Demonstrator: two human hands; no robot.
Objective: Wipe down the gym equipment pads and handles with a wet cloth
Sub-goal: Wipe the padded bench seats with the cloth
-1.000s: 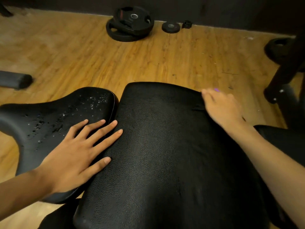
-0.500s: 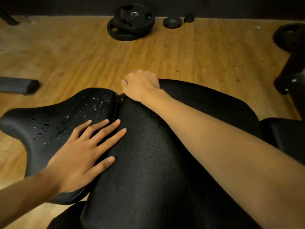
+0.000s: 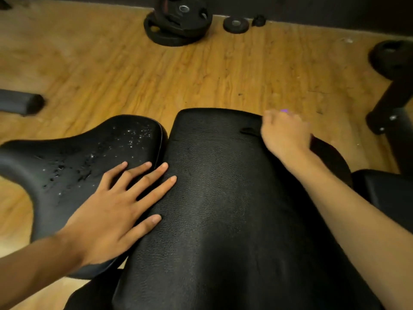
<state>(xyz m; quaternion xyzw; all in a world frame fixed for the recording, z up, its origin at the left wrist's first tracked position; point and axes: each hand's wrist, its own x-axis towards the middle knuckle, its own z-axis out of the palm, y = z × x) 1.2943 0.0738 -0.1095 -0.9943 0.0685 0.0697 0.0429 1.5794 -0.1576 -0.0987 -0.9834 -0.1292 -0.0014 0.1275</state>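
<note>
Left hand [image 3: 107,211]: open and flat, palm down, fingers straight and spread. It holds nothing. The palm and outer fingers rest on the seat pad [image 3: 67,162]. The index fingertip and thumb lie across the gap onto the long pad [image 3: 223,198].

Right hand [image 3: 285,135]: positioned at the far right corner of the long pad, fingers curled down over the pad edge. The hand is blurred. A small scrap of purple cloth [image 3: 284,110] shows just past the knuckles, and the hand covers the rest of it. The fingers appear to be gripping it against the pad (the exact grip cannot be made out).

Pads: both are black and textured, and sit side by side with a narrow gap between them. Water droplets [image 3: 131,135] are scattered over the upper surface of the seat pad, beyond the left fingertips.

Surroundings: the floor [image 3: 223,74] is wood-patterned. Stacked weight plates [image 3: 178,23] lie near the far wall, with a smaller plate [image 3: 235,24] just beside them. A dark foam roller [image 3: 20,101] is at the left edge. A black machine frame [image 3: 397,90] stands at the right.
</note>
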